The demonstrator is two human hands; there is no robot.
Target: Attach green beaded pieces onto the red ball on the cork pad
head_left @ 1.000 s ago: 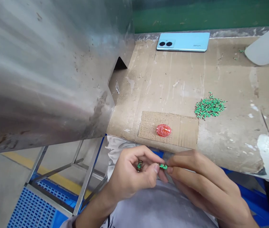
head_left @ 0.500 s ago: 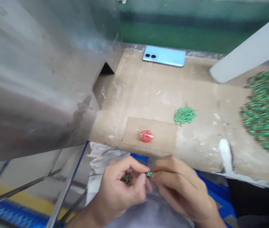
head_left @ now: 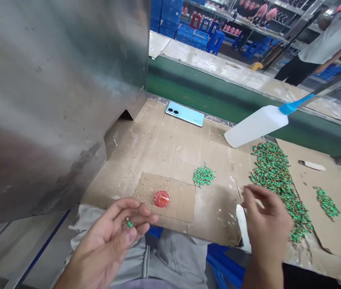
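My left hand (head_left: 113,237) hovers palm up over my lap, at the near edge of the cardboard-covered table (head_left: 170,148). Its thumb and fingers pinch a small green part (head_left: 129,224). My right hand (head_left: 265,218) is raised over the table's front edge with loosely curled, spread fingers and nothing in them. It is close to a large heap of small green parts (head_left: 275,184). A smaller pile of green parts (head_left: 203,176) lies between my hands, farther back. A red round cap (head_left: 162,198) rests on a cardboard patch (head_left: 170,194).
A big steel housing (head_left: 46,100) fills the left. A light blue phone (head_left: 184,114) lies at the table's far edge. A white scoop with a blue handle (head_left: 260,122) sticks up at the right. Another green pile (head_left: 327,202) lies far right. A person (head_left: 327,40) stands beyond.
My hands have parted: the right hand let go of the green part and swung right toward the big heap. The view tilted up and right, showing the heap and the room.
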